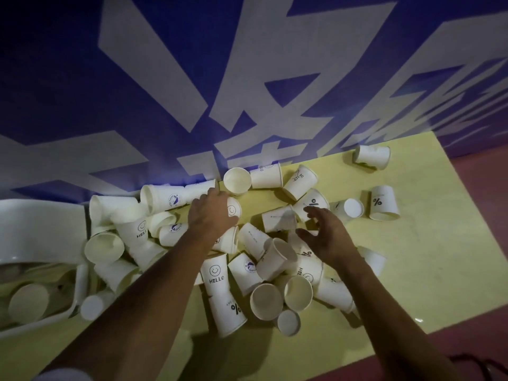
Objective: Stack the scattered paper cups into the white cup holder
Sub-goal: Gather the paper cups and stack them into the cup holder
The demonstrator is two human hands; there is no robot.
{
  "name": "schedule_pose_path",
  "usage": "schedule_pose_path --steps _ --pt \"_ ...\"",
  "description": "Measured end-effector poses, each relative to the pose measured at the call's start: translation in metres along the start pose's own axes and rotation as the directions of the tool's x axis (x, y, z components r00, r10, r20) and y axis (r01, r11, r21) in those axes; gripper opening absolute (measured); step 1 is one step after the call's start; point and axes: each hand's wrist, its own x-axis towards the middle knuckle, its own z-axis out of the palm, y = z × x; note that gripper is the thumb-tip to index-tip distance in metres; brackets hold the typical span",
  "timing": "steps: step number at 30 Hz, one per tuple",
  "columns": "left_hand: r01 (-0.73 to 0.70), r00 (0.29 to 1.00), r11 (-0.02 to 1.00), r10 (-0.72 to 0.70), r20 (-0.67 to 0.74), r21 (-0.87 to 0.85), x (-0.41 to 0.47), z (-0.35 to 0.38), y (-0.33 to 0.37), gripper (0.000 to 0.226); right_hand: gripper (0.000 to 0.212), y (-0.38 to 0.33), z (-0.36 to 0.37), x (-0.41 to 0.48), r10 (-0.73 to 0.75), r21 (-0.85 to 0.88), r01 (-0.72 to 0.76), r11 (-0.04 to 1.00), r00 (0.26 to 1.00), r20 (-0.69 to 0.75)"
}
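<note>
Several white paper cups lie scattered on a yellow table (428, 270), some printed HELLO (215, 273) or with a percent sign (380, 202). My left hand (211, 213) reaches over the pile and its fingers close around a small smiley cup (233, 210) lying on its side. My right hand (327, 235) hovers with fingers spread above the cups in the middle, holding nothing. The white cup holder (35, 226) sits at the left edge, with cups inside its lower part.
A blue banner with large white characters (247, 78) rises right behind the table. A reddish floor (481, 229) shows past the table's right and front edges. One cup (372, 156) lies apart at the far right corner.
</note>
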Motion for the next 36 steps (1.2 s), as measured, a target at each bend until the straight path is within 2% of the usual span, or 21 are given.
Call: schedule_pose_path --steps 3,6,7,9,12,15,18,20,23,25,28,32,36 --pt "0.01 1.0 0.996 -0.009 0.011 -0.085 -0.009 -0.002 -0.011 0.066 0.053 -0.007 -0.006 0.011 0.044 -0.026 -0.04 0.999 0.977 0.208" --pt "0.045 0.999 0.956 -0.051 -0.015 -0.289 -0.025 -0.004 -0.02 0.067 0.07 -0.006 0.006 0.004 0.1 -0.101 -0.069 0.993 0.932 0.348" --pt "0.062 0.997 0.917 -0.078 -0.024 -0.395 -0.032 -0.004 -0.022 0.068 0.078 -0.006 0.012 0.0 0.089 -0.116 -0.05 0.992 0.926 0.366" --pt "0.099 0.989 0.772 -0.148 -0.026 -0.627 -0.046 -0.005 -0.026 0.069 0.093 -0.008 0.021 -0.005 0.073 -0.194 0.01 0.981 0.908 0.413" --pt "0.114 0.977 0.542 -0.213 -0.006 -0.833 -0.07 -0.008 -0.031 0.065 0.099 -0.021 0.029 -0.005 0.125 -0.391 0.077 0.917 0.877 0.463" --pt "0.094 0.974 0.407 -0.229 -0.002 -0.909 -0.092 -0.007 -0.035 0.058 0.094 -0.024 0.035 -0.004 0.139 -0.403 0.065 0.913 0.879 0.456" --pt "0.04 0.972 0.352 -0.23 -0.045 -0.935 -0.111 -0.004 -0.044 0.057 0.094 -0.021 0.032 -0.009 0.1 -0.341 0.051 0.939 0.906 0.411" --pt "0.016 0.972 0.325 -0.226 -0.061 -0.946 -0.121 -0.001 -0.053 0.058 0.091 -0.021 0.026 -0.015 0.068 -0.233 0.017 0.972 0.934 0.351" --pt "-0.007 0.972 0.333 -0.221 -0.085 -0.943 -0.138 0.004 -0.071 0.072 0.086 -0.034 0.017 -0.033 0.071 -0.026 -0.066 0.997 0.965 0.253" --pt "-0.032 0.972 0.314 -0.211 -0.103 -0.949 -0.15 0.006 -0.083 0.08 0.083 -0.049 0.015 -0.047 0.058 0.05 -0.067 0.997 0.985 0.162" --pt "-0.08 0.968 0.326 -0.2 -0.152 -0.942 -0.175 0.006 -0.105 0.075 0.082 -0.078 0.026 -0.069 -0.002 0.119 -0.006 0.993 0.997 0.073" --pt "-0.119 0.96 0.356 -0.196 -0.198 -0.927 -0.21 0.008 -0.142 0.072 0.079 -0.12 0.058 -0.094 -0.076 0.233 0.068 0.97 0.997 0.028" --pt "-0.11 0.956 0.338 -0.221 -0.193 -0.935 -0.25 0.01 -0.194 0.073 0.067 -0.177 0.099 -0.121 -0.136 0.342 0.126 0.931 0.991 0.006"
